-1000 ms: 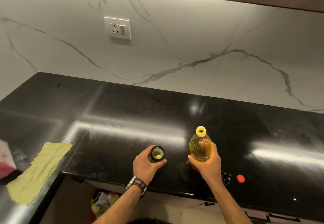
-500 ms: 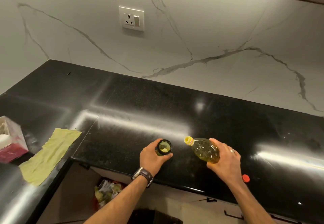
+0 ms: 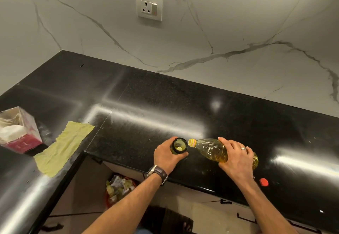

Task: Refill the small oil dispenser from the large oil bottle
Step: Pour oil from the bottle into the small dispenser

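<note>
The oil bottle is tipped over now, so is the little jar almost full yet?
Not yet. Done: the red cap lies on the counter, and the small dispenser is open. In hand: the right hand tilts the large oil bottle, its mouth right beside the dispenser's rim, while the left hand steadies the dispenser. No stream is visible, so the filling and recapping are left.

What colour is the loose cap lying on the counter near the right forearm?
Red, seen in the head view: the cap lies on the black counter.
</note>
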Demonstrator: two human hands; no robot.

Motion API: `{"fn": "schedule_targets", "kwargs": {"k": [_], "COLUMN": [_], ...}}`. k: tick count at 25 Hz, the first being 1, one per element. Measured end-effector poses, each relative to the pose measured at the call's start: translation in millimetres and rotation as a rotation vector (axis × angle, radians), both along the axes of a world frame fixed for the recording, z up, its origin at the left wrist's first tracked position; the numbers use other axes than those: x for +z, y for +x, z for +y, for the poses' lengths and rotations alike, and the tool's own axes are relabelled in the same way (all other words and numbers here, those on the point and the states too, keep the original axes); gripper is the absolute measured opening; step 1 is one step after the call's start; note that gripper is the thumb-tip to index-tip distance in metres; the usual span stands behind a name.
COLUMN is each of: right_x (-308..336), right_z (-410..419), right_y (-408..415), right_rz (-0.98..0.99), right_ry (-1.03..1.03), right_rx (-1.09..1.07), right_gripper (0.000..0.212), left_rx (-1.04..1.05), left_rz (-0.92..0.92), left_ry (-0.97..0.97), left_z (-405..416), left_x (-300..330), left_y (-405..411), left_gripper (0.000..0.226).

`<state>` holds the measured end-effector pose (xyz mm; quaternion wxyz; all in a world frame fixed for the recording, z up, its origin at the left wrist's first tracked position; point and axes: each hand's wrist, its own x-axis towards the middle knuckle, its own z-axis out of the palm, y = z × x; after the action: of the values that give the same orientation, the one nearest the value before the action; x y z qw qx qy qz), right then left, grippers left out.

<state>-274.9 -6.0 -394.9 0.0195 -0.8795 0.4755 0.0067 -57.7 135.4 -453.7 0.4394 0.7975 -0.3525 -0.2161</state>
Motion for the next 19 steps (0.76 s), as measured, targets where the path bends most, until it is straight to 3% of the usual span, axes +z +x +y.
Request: {"fn": "schedule_targets", "kwargs": {"k": [19], "right_x": [8.8], "right_z": [3.5], "right_y": [6.6], "right_rz": [0.066], "right_ry": [-0.081], "right_rx": [0.027], "right_gripper": [0.1], "left_rx": [-0.027], "left_rz": [-0.024], "left_ry": [-0.011], "left_z": [1.0], "left_x": [2.3], "left_y": [2.1], "left_gripper": [0.066]}}
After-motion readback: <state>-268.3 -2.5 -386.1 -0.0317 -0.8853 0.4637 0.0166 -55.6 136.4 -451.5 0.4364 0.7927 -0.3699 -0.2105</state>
